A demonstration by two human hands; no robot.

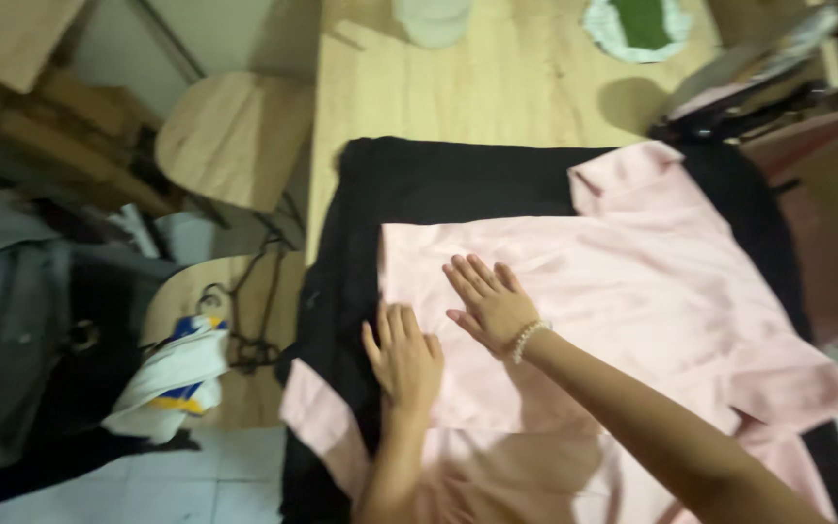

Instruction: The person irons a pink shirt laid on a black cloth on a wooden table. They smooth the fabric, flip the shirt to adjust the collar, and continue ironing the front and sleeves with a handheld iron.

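Both hands flat on a pink satin garment (623,291), fingers held narrow, close together, gripping nothing.

Left hand (404,361): palm down, fingertips pointing away, sitting at the garment's left edge. Just left of its fingers, a strip of black cloth (438,180) shows; the pink fabric lies on top of that cloth. Below the wrist, a pink flap (317,427) hangs toward the near-left, over the black edge.

Right hand (492,306): palm down, fingers stretched toward the upper left, thumb out a bit. White bead bracelet (528,340) on the wrist. Its little-finger side is just beside the left hand's fingertips; can't tell if the 2 hands touch. Beyond its fingertips the pink top edge runs straight, then black cloth.

Right of the right hand's fingers: the rest of the pink garment spreads wide w/ creases, a folded collar-like bit at the far right corner.

Left of both hands, off the table: 2 round wooden stools (235,136), the nearer 1 carrying a white-blue-yellow crumpled bag (172,378). Grey and dark fabric heap at far left, blurred.

Far past the fingertips: light wooden table (497,87), a whitish container (434,19) at the top edge, a white item w/ green centre (637,27), and a blurred dark-pink pile at far right.
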